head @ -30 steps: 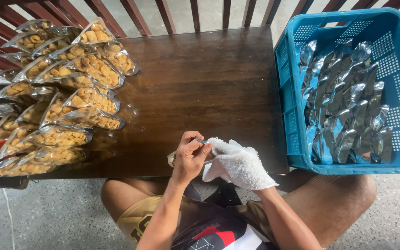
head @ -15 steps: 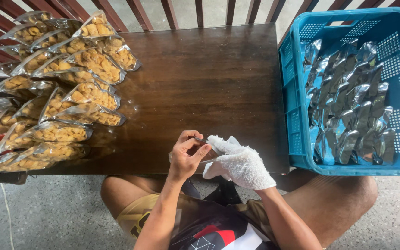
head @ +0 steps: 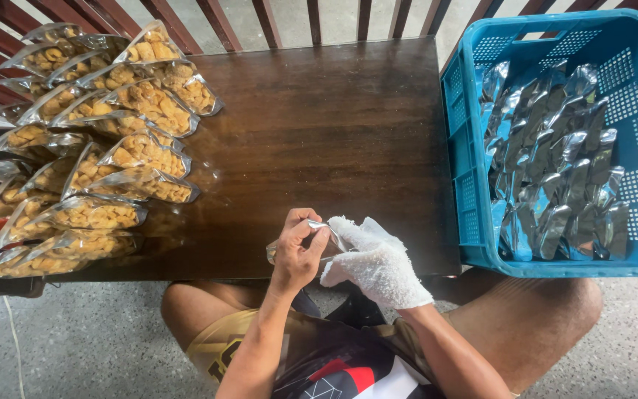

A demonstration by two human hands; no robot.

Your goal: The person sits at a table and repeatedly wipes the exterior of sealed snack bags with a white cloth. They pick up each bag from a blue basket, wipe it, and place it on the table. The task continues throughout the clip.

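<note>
Pinching a small silver pouch (head: 317, 235) between them, the bare left hand (head: 298, 251) and white-gloved right hand (head: 375, 263) are both closed on it.

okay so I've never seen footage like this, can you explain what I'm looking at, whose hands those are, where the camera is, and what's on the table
The camera sits on a seated person's head and looks straight down. The bare left hand and the right hand, in a white glove, together hold one empty silvery pouch at the near edge of a dark wooden table. On the table's left lies a pile of clear bags filled with yellow snacks. On the right stands a blue plastic crate full of empty silver pouches.
</note>
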